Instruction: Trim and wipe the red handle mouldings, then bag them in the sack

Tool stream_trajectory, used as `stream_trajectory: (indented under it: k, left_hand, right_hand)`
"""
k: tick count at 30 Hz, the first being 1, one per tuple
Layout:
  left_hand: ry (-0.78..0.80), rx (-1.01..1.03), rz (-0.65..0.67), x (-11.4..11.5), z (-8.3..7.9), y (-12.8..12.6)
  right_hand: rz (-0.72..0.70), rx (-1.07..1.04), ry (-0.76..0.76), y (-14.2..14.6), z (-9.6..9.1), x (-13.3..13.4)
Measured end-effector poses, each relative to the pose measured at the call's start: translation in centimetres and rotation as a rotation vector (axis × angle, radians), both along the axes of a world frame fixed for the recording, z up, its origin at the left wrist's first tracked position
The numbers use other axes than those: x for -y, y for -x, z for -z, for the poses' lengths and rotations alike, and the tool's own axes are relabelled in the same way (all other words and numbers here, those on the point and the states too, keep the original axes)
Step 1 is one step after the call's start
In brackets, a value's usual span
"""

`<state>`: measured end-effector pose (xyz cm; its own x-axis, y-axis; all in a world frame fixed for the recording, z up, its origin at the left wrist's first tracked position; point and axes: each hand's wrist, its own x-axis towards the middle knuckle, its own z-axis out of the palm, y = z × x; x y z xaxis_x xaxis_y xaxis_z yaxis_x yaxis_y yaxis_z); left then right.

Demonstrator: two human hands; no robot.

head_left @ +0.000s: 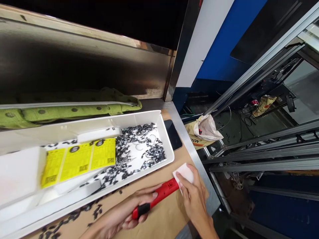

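My left hand point(132, 205) is wrapped round a long red plastic piece point(164, 192) with a black section near its lower end; I cannot tell exactly what it is. At its upper end, my right hand point(193, 197) grips a white pad point(185, 172), which looks like a sponge or folded cloth, and holds it against the red piece. Both hands are over brown paper point(154, 220) on the bench. Just beyond them lies a long white tray point(139, 173) with many small black scraps point(132, 139), white blocks and a yellow label sheet point(79, 161).
A dark phone-like slab point(172, 134) lies beside the tray's right end. Loose black scraps point(72, 217) are scattered along its near side. Green padded fabric point(64, 111) lies behind it. Past the metal bench edge point(196, 159) stands an open paper sack point(205, 132) near metal frame rails point(264, 139).
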<state>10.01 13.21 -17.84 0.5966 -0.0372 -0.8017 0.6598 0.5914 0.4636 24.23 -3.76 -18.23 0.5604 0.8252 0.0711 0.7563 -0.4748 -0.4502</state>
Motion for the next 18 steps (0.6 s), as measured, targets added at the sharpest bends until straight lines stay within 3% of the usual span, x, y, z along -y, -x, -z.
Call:
stream_trajectory:
  k: [5,10,18]
  left_hand:
    - [-0.037,0.034,-0.040,0.2,-0.5,-0.1]
    - [-0.063,0.049,0.078,0.2,0.7,0.1]
    - [-0.130,0.131,0.023,0.2,0.5,0.2]
  right_hand:
    - [0.000,-0.024,0.037,0.0,-0.1,0.1]
    - [-0.019,-0.031,0.076,0.0,-0.2,0.2]
    - [0.003,-0.113,0.115,0.0,-1.0,-0.3]
